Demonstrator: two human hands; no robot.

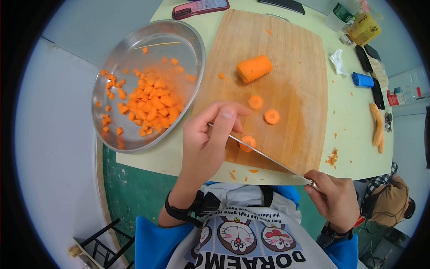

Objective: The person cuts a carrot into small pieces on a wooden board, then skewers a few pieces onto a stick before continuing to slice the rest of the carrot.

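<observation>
My right hand grips the handle of a knife, whose thin blade reaches up and left across the front of a wooden cutting board. Near the tip, my left hand has its thumb over the blade and its fingers curled behind it. Close to the blade's middle lies a carrot slice, partly behind the knife. Two more slices, one pale-centred and one blurred, lie farther up the board. A thick carrot piece rests on its side beyond them.
An oval metal tray with diced carrot overlaps the board's left side. A phone lies at the back. Along the right stand bottles; a blue roll and carrot peelings lie there too.
</observation>
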